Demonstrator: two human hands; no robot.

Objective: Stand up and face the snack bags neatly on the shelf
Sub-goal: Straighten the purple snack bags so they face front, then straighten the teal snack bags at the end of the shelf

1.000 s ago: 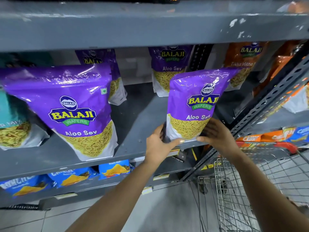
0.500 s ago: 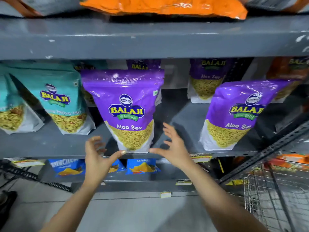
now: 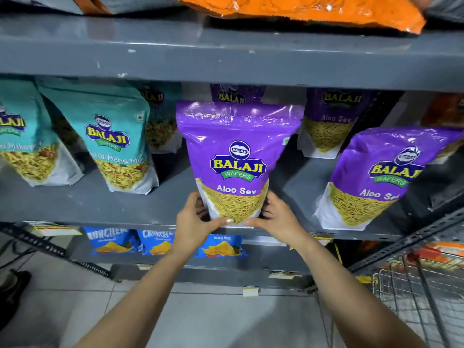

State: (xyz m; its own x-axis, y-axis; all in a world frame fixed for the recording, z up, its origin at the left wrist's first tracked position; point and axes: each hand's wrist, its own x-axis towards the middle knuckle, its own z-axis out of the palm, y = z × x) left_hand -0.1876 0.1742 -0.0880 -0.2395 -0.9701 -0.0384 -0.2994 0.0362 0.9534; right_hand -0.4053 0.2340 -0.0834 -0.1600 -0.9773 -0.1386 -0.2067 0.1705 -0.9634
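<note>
1. Head view: grey metal shelf (image 3: pixel 105 204) across the middle, with a purple Aloo Sev bag (image 3: pixel 237 156) standing upright at its front edge, label facing out.
2. Left hand (image 3: pixel 194 222) wrapped around the bag's lower left corner, thumb across the bottom front, fingers tucked behind the side.
3. Right hand (image 3: pixel 277 221) cupped on the lower right corner, thumb along the bottom edge, fingers curled against the side; both hands closed on the same bag.
4. To the right, well apart, a second purple Aloo Sev bag (image 3: pixel 384 177), upright but leaning a little to the right.
5. To the left, a teal Mitha Mix bag (image 3: pixel 113 144) standing near the front, another teal bag (image 3: pixel 22 144) beyond it at the frame's edge.
6. Behind the front row, more purple bags (image 3: pixel 329 121) set back against the rear, partly hidden.
7. Above, an orange bag (image 3: pixel 301 11) lying flat on the upper shelf (image 3: pixel 226 59).
8. Below, blue snack packs (image 3: pixel 160 243) on the lower shelf.
9. Lower right, a wire shopping trolley (image 3: pixel 414 292) beside the rack upright.
10. Lower left, a dark shoe (image 3: pixel 12 292) on the tiled floor (image 3: pixel 200 322).
</note>
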